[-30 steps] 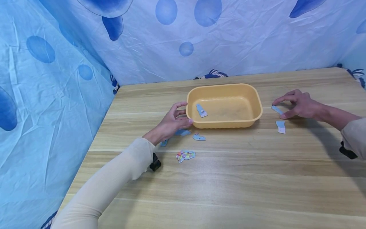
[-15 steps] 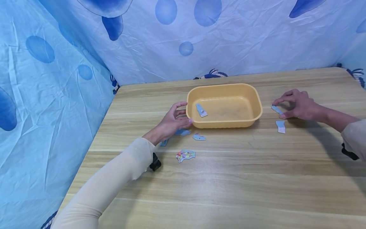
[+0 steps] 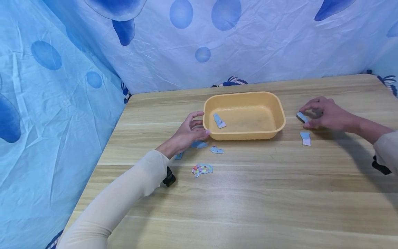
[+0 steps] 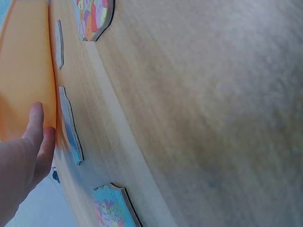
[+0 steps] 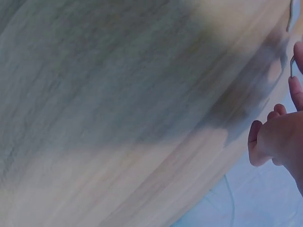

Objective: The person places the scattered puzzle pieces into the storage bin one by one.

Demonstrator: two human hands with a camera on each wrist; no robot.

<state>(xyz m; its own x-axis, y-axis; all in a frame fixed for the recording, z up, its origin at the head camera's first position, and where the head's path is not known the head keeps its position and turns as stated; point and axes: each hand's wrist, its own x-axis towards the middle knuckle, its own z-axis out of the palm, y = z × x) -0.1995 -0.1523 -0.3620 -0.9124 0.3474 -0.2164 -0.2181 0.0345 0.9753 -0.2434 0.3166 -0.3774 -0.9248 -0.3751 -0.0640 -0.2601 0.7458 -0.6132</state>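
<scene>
My right hand (image 3: 328, 114) pinches a narrow light-blue puzzle piece (image 3: 302, 117) between thumb and fingers. The piece is tilted, so its dark edge shows. In the right wrist view only a sliver of that piece (image 5: 292, 66) appears by the fingertips. Just in front of this hand lies another blue-and-pale puzzle piece (image 3: 305, 138). My left hand (image 3: 188, 133) holds the left end of a yellow plastic basin (image 3: 245, 135), thumb at the front corner and fingers along the side. One puzzle piece (image 3: 219, 120) lies inside the basin, toward its left.
Near the left hand lie several more pieces: a blue one (image 3: 199, 144), a small blue one (image 3: 216, 149), a multicoloured one (image 3: 202, 169) and one partly behind the wrist (image 3: 179, 156). The wooden table (image 3: 264, 200) meets a blue patterned cloth (image 3: 149, 58) behind.
The right hand has tilted the narrow puzzle piece, whose dark edge has come into view, and shifted it slightly right. The left hand and the basin have stayed in place.
</scene>
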